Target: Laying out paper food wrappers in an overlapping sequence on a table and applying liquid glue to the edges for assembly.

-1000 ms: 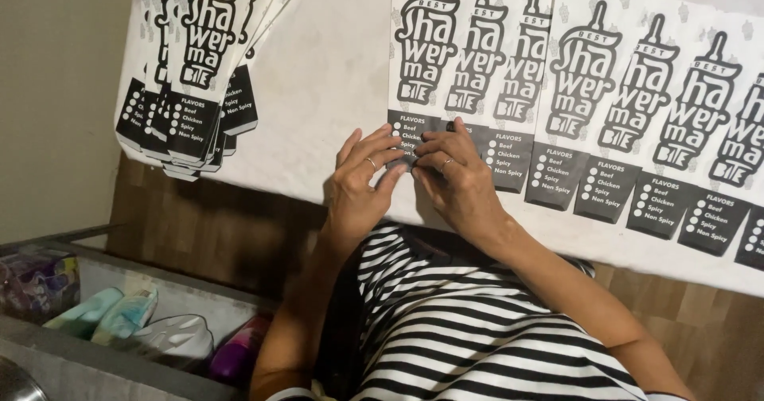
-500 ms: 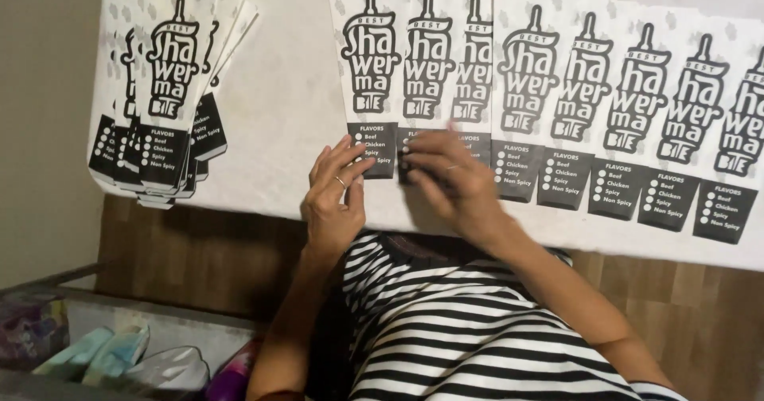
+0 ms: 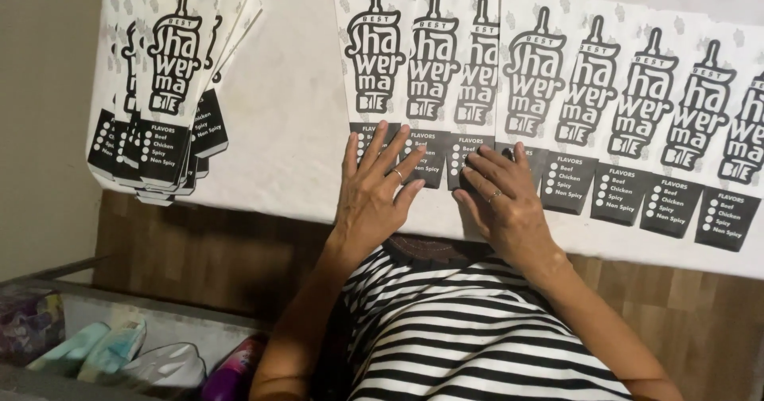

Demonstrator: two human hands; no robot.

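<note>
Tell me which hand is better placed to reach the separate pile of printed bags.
Left. The left hand lies nearer the fanned pile; the right hand rests farther away on the overlapping row.

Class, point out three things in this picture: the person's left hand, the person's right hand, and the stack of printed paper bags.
left hand (image 3: 372, 198), head view, back of the hand.
right hand (image 3: 503, 202), head view, back of the hand.
stack of printed paper bags (image 3: 163, 83), head view, top bag's face.

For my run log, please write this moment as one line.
left hand: flat on row of printed paper sleeves | right hand: flat on same row | separate stack of sleeves at far left | white table cover
</note>
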